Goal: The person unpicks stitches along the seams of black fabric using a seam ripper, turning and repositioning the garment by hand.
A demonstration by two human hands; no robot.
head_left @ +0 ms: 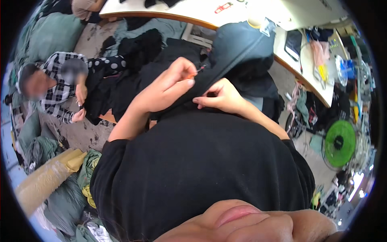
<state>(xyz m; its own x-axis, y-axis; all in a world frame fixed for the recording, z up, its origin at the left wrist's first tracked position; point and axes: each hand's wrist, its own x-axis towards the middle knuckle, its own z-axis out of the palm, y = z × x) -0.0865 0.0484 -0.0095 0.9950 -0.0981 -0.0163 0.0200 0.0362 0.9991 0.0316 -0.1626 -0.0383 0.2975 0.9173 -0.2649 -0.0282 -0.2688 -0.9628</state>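
Dark fabric, black to blue-grey, is draped before me as a garment (pixel 246 50), with a ridged line like a zipper (pixel 231 66) running down it. My left hand (pixel 171 86) is closed, thumb and fingers pinching a small orange-ended tool (pixel 202 67) with a thin dark tip; its exact kind is too small to make out. Close by, my right hand (pixel 223 97) has its fingers curled in a pinch on the garment's edge, beside the lower end of the ridged line. The fabric partly hides those fingertips.
A white table (pixel 193 15) stands ahead with a red item (pixel 223 8) on it; a side table (pixel 306 78) holds a phone-like device (pixel 293 43). Black cloth piles (pixel 141 52) lie at left near another person (pixel 60 84). A green fan (pixel 340 144) stands right, a cardboard roll (pixel 48 179) lower left.
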